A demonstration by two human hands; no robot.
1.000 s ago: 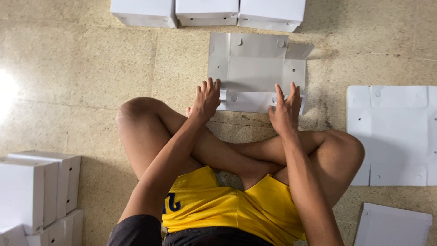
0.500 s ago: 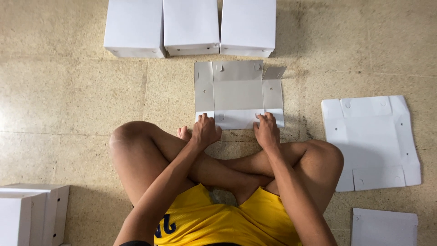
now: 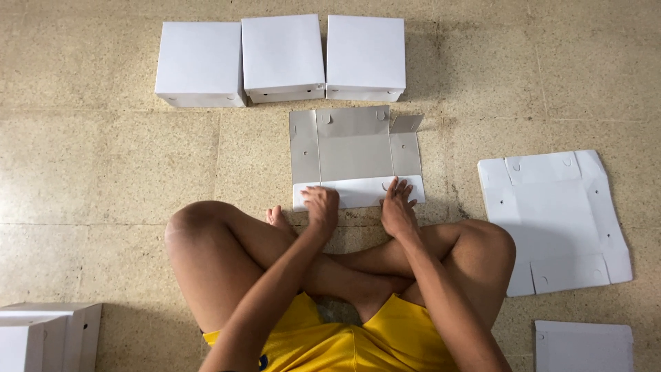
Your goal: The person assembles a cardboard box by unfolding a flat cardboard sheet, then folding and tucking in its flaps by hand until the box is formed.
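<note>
Mid-frame, a flat grey cardboard blank (image 3: 354, 145) lies on the floor (image 3: 103, 165); left hand (image 3: 321, 207) and right hand (image 3: 398, 207) rest apart, palms pressing down its folded white near flap (image 3: 358, 191); three white boxes (image 3: 282, 58) line the top

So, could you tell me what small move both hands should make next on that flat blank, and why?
Probably run both hands outward along the folded near flap to crease it. The left hand and right hand both press on it, while the rest of the blank lies flat on the floor, unlike the three finished boxes behind.
</note>
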